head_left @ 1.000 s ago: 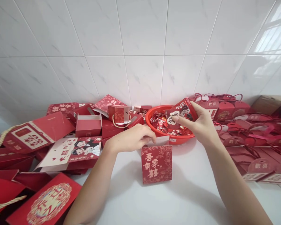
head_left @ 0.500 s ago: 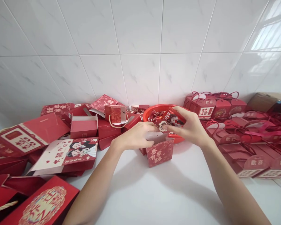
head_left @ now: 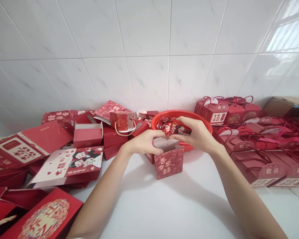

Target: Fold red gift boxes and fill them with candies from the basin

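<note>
An open-topped red paper gift box (head_left: 169,164) with pale lettering stands upright on the white tabletop in front of me. My left hand (head_left: 146,142) grips its left rim, thumb along the near side and fingers at the far edge. Above the box's back right corner, my right hand (head_left: 195,132) pinches a red packet (head_left: 179,128) printed with "LOVE" and a cartoon figure. My palm and fingers cover part of that packet. Behind it sits a red plastic basin (head_left: 207,125) with shiny red wrapped pieces (head_left: 165,123) inside.
Loose red boxes (head_left: 88,134) are heaped on the left, one with a rope handle (head_left: 124,133). Rows of closed red boxes with cord handles (head_left: 257,146) fill the right side. A brown carton (head_left: 279,104) stands behind them, and a tiled wall (head_left: 147,73) closes off the back.
My right hand has shifted slightly left, and the packet has tilted lower toward the box. The gift box has turned slightly in my left hand, showing its lettered side more squarely.
</note>
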Motion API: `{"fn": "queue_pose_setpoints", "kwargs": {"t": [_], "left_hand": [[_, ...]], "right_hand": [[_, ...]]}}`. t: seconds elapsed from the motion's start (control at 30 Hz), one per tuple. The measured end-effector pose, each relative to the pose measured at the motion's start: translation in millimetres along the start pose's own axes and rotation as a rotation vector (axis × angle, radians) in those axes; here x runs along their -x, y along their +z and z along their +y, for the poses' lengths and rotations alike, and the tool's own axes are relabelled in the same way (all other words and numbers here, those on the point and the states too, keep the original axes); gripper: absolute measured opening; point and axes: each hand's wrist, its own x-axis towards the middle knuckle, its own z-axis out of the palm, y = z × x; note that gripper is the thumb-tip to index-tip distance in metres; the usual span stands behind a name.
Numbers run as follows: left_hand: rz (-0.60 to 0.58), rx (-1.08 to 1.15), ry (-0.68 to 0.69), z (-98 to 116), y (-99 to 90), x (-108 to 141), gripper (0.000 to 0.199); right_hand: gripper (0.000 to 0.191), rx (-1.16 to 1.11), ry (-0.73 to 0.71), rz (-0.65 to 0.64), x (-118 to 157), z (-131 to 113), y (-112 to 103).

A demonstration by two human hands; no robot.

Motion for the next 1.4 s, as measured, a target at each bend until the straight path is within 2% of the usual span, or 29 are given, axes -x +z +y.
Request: {"fn": "queue_pose_setpoints", "kwargs": {"t": [0.1, 0.2, 0.27, 0.4, 0.5, 0.6, 0.77, 0.87, 1.0, 1.07, 1.23, 1.33, 1.4], "left_hand": [[0.011, 0.051, -0.017, -2, 2.0, 0, 0.053], [-0.006, 0.099, -0.018, -3, 3.9, 1, 0.053], [-0.024, 0.124, -0.036, -3, 4.8, 1, 0.053], [-0.062, 0.167, -0.008, -4, 5.3, -1, 0.045], [-0.053, 0.202, 0.032, -5, 4.5, -2, 0.045], [-0.066, 0.207, 0.001, -5, 3.5, -3, 0.052], [-0.108, 0.209, 0.055, -7, 1.4, -3, 0.050], [-0.111, 0.173, 0.030, -8, -2.0, -2, 0.054], [-0.118, 0.146, 0.020, -8, -6.2, -1, 0.063], [-0.128, 0.153, 0.036, -8, -6.8, -1, 0.065], [-0.120, 0.174, 0.041, -14, -6.7, 0, 0.069], [-0.123, 0.168, 0.022, -16, -6.5, 0, 0.071], [-0.141, 0.172, 0.011, -15, -6.4, -1, 0.070]], "right_hand": [[0.022, -0.131, 0.001, 0.019, 2, -2, -1], [0.016, -0.298, -0.020, 0.010, 3, -6, -3], [0.011, -0.341, -0.043, -0.041, 3, -7, -4], [0.014, -0.292, -0.120, -0.230, 1, -5, -7], [0.016, -0.257, -0.116, -0.307, 0, -2, -11], [0.019, -0.224, -0.077, -0.325, 1, -2, -12], [0.021, -0.258, -0.073, -0.240, 1, -1, -4], [0.015, -0.143, -0.112, -0.319, 0, 0, -2], [0.021, -0.036, -0.090, -0.481, 1, -2, -3], [0.025, -0.034, -0.071, -0.512, 2, -5, -3], [0.036, 0.010, -0.030, -0.407, 5, -14, -1], [0.025, 0.101, -0.001, -0.307, 6, -15, -2], [0.018, 0.110, -0.017, -0.302, 6, -14, -2]]}}
